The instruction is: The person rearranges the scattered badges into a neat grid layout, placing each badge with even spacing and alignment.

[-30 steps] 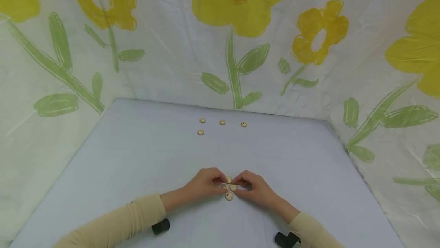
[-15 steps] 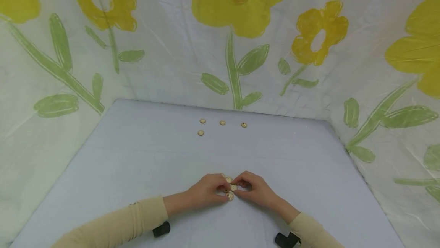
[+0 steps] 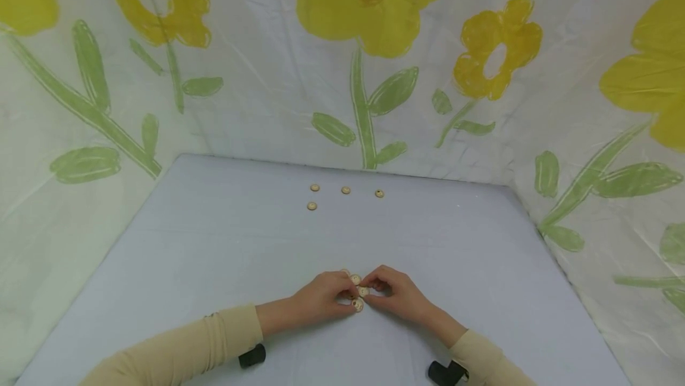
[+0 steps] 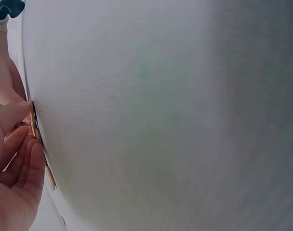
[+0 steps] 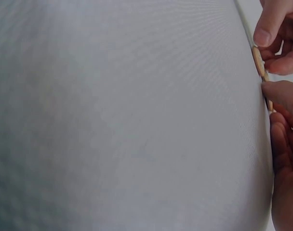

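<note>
Small round wooden discs lie in a tight cluster on the pale table, among them a front disc (image 3: pixel 357 305), a right-hand disc (image 3: pixel 364 292) and a back disc (image 3: pixel 355 279). My left hand (image 3: pixel 326 295) covers the cluster's left side, thumb at the front disc and forefinger bent over the middle. From the other side my right hand (image 3: pixel 398 294) holds the right-hand disc between thumb and forefinger. In the left wrist view the left hand (image 4: pixel 16 178) grips an edge-on disc (image 4: pixel 33 115); the right wrist view has the right hand (image 5: pixel 286 139) beside another disc (image 5: pixel 258 61).
Toward the far edge of the table (image 3: pixel 241 219) lie several more discs, one at the left (image 3: pixel 315 187) and one at the right (image 3: pixel 379 194). Black wrist devices sit by the left cuff (image 3: pixel 252 356) and right cuff (image 3: pixel 446 373). A flower-painted sheet (image 3: pixel 257 106) hangs behind.
The left hand has shifted slightly right and toward the body, its thumb now at the front disc. A disc edge shows behind its knuckles. My right hand has stayed nearly still.
</note>
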Demonstrator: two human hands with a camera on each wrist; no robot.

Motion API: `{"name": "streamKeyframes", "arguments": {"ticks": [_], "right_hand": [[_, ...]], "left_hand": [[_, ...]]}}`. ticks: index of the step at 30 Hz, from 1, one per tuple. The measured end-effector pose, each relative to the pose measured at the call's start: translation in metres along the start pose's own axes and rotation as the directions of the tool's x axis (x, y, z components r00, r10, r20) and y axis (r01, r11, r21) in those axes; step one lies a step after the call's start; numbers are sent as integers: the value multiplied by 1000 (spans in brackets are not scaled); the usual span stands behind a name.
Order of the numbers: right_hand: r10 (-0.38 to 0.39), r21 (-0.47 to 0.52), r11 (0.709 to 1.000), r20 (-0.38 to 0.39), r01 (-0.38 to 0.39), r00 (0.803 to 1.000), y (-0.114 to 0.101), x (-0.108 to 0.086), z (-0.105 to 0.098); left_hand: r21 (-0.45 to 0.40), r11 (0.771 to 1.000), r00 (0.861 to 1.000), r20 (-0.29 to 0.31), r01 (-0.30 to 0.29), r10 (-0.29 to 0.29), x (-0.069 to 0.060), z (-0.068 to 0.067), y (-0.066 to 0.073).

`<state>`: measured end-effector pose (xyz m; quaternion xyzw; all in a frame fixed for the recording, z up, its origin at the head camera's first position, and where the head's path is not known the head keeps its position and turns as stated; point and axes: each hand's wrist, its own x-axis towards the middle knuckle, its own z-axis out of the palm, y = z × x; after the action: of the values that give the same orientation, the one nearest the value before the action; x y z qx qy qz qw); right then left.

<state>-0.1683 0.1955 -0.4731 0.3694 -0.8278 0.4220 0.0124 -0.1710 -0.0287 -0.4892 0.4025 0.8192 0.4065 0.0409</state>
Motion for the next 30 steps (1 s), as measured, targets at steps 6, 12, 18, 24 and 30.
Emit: {"name": "streamKeyframes", "arguments": {"ticks": [6,12,18,24,30], "right_hand": [[-7,-1,1000,-4,7,1000,2,0,1],[-17,-11,1000,-16,17,1000,24,-5,9],[8,-11,1000,5,-8,1000,40,-9,12],[-19,-3,1000,2,19,1000,24,-6,7],[-11,5,1000,4,11,1000,1,-1,0]], "left_hand": [[54,998,1000,12,-22,22,1,-2,2],[134,988,997,20,-81,79,2,-1,3],[154,984,996,24,-90,87,3,0,4],[170,982,996,38,-81,75,4,2,5],[175,984,997,75,-30,17,4,4,6]]}}
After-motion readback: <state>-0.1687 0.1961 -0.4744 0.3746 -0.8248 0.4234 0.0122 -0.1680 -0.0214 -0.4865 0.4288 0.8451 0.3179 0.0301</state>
